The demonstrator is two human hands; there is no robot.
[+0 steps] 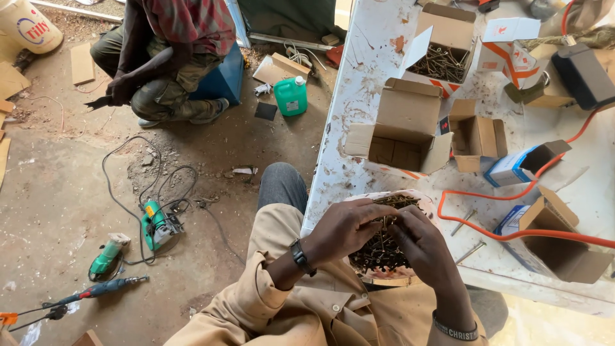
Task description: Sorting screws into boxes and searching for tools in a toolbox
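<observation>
A shallow pale bowl [410, 194] heaped with dark screws [379, 251] rests at the near edge of a white, stained table [359, 96]. My left hand [343, 227] lies across the pile from the left, fingers curled into the screws. My right hand [424, 247] presses on the pile from the right, fingers bent around a bunch of screws. The two hands meet over the middle of the bowl. A dark watch sits on my left wrist and a band on my right.
Several open cardboard boxes [405, 128] stand on the table, one holding screws [441, 62]. An orange cable [512, 234] loops across it. On the dirt floor lie green power tools [157, 224] with cords and a green bottle [291, 96]. Another person [170, 57] crouches at the far left.
</observation>
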